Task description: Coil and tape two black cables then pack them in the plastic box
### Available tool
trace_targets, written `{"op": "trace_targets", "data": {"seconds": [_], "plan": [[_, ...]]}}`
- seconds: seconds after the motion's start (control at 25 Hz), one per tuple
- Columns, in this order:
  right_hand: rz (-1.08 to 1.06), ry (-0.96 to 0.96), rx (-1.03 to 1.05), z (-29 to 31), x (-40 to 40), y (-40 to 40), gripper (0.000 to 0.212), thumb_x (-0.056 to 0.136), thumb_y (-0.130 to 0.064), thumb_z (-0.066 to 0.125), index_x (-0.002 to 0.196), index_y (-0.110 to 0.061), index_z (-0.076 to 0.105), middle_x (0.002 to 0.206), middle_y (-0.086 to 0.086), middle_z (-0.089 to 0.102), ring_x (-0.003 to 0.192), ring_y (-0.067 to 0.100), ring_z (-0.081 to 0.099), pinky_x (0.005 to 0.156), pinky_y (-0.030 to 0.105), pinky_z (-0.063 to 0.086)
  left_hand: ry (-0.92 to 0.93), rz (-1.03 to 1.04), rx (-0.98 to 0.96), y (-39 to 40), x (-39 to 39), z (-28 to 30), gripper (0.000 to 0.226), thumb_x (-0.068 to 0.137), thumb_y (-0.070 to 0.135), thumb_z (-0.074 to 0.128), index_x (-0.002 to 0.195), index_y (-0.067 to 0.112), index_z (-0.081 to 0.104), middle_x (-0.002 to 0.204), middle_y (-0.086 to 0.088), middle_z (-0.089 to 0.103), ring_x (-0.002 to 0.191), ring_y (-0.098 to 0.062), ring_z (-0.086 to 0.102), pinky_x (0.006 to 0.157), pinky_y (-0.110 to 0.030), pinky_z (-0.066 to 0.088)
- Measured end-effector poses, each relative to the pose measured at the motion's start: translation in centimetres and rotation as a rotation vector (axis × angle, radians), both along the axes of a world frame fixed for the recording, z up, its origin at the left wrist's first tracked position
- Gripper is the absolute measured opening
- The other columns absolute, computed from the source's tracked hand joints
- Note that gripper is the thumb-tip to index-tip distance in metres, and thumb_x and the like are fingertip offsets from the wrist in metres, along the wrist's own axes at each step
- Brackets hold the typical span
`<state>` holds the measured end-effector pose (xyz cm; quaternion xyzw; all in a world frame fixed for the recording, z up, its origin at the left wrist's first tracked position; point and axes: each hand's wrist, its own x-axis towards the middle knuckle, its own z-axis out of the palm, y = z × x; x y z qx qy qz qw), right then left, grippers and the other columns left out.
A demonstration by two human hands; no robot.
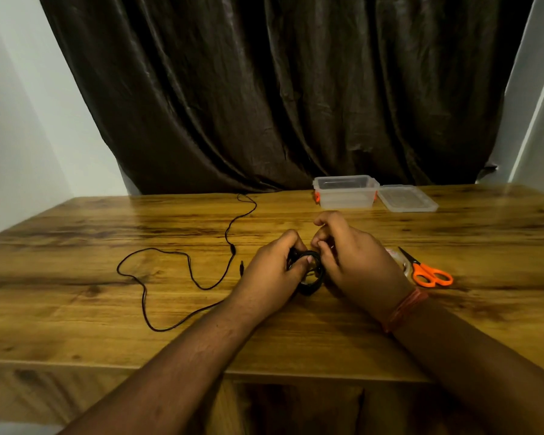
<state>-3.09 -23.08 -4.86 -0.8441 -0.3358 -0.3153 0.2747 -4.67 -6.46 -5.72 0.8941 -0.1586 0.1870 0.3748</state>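
I hold the coil (310, 274) in front of the box (346, 191). My left hand (272, 271) grips it with curled fingers so the loops do not spring open, and my right hand (355, 265) pinches its other side. The second cable (201, 262) lies loose left of the coil. Scissors (427, 273) wait at its right for the tape.

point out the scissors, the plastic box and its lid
scissors (431, 275): head view, orange handles.
plastic box (346, 196): head view, front wall.
lid (407, 198): head view, flat top.
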Motion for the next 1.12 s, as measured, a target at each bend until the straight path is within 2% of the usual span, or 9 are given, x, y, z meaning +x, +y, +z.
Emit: {"op": "trace_targets", "data": {"seconds": [0.16, 0.24, 0.32, 0.48, 0.68, 0.8, 0.92, 1.0, 1.12], "plan": [[-0.028, -0.089, -0.211, -0.4, -0.4, 0.9, 0.042, 0.089, -0.013, 0.061, 0.125, -0.018, 0.038, 0.098, 0.003, 0.066, 0.083, 0.020, 0.063, 0.063, 0.029, 0.048, 0.134, -0.068, -0.226, 0.2, 0.2, -0.2, 0.010, 0.094, 0.023, 0.064, 0.090, 0.021, 0.055, 0.084, -0.007, 0.067, 0.073, -0.023, 0.061, 0.061, -0.036, 0.047], [-0.037, -0.116, -0.250, -0.3, -0.3, 0.8, 0.044, 0.088, -0.013, 0.063, 0.124, -0.016, 0.039, 0.098, 0.004, 0.066, 0.082, 0.020, 0.063, 0.063, 0.024, 0.042, 0.234, -0.133, -0.400, 0.3, 0.3, -0.4, 0.011, 0.095, 0.019, 0.064, 0.088, 0.018, 0.056, 0.079, -0.003, 0.065, 0.070, -0.015, 0.059, 0.061, -0.032, 0.046], [-0.037, -0.116, -0.237, -0.2, -0.4, 0.7, 0.044, 0.088, -0.013, 0.062, 0.125, -0.016, 0.038, 0.098, 0.004, 0.066, 0.082, 0.020, 0.063, 0.063, 0.024, 0.041, 0.294, -0.171, -0.523, 0.1, 0.3, -0.4, 0.012, 0.095, 0.017, 0.063, 0.085, 0.019, 0.057, 0.078, -0.001, 0.063, 0.074, -0.009, 0.060, 0.065, -0.025, 0.047], [-0.029, -0.017, -0.015, 0.3, -0.6, 0.4, 0.034, 0.094, -0.015, 0.053, 0.125, -0.019, 0.040, 0.094, 0.000, 0.065, 0.081, 0.015, 0.062, 0.067, 0.033, 0.053, 0.338, -0.180, -0.685, -0.1, 0.4, -0.1, 0.008, 0.095, 0.013, 0.063, 0.088, 0.012, 0.058, 0.085, -0.008, 0.068, 0.082, -0.016, 0.065, 0.069, -0.026, 0.052], [-0.060, 0.193, 0.204, 0.3, 0.6, -0.6, 0.029, 0.091, -0.008, 0.060, 0.116, -0.018, 0.049, 0.092, -0.008, 0.066, 0.083, 0.003, 0.063, 0.074, 0.020, 0.052, 0.328, -0.177, -0.668, 0.1, 0.0, 0.5, 0.009, 0.094, 0.013, 0.063, 0.087, 0.015, 0.058, 0.085, -0.001, 0.070, 0.080, -0.008, 0.066, 0.067, -0.022, 0.051], [-0.004, 0.466, 0.278, 0.2, 1.0, -0.8, 0.027, 0.089, -0.003, 0.060, 0.109, -0.020, 0.053, 0.085, -0.006, 0.070, 0.076, 0.000, 0.065, 0.064, 0.010, 0.048, 0.301, -0.201, -0.627, 0.2, -0.1, 0.6, 0.010, 0.094, 0.013, 0.064, 0.087, 0.017, 0.058, 0.095, -0.010, 0.067, 0.087, -0.015, 0.067, 0.074, -0.029, 0.055], [0.120, 0.712, 0.381, 0.1, 1.2, -0.8, 0.029, 0.088, 0.003, 0.060, 0.107, -0.017, 0.052, 0.084, 0.005, 0.072, 0.071, 0.017, 0.069, 0.055, 0.020, 0.049, 0.244, -0.204, -0.550, 0.4, 0.0, 0.2, 0.010, 0.094, 0.016, 0.064, 0.087, 0.017, 0.058, 0.097, -0.017, 0.066, 0.091, -0.026, 0.066, 0.079, -0.039, 0.055], [0.188, 0.811, 0.469, 0.1, 1.3, -0.7, 0.032, 0.087, 0.006, 0.061, 0.111, -0.012, 0.050, 0.087, 0.014, 0.071, 0.067, 0.025, 0.067, 0.052, 0.020, 0.048, 0.226, -0.177, -0.482, 0.5, -0.1, 0.1, 0.009, 0.095, 0.021, 0.064, 0.089, 0.018, 0.059, 0.099, -0.016, 0.069, 0.095, -0.029, 0.068, 0.083, -0.045, 0.058], [0.259, 0.906, 0.561, 0.0, 1.6, -0.7, 0.036, 0.086, 0.008, 0.061, 0.115, -0.009, 0.048, 0.087, 0.017, 0.070, 0.068, 0.028, 0.063, 0.059, 0.028, 0.052, 0.232, -0.186, -0.476, 0.4, -0.2, 0.0, 0.008, 0.095, 0.022, 0.064, 0.090, 0.019, 0.060, 0.099, -0.013, 0.071, 0.097, -0.027, 0.071, 0.084, -0.051, 0.059]]}}
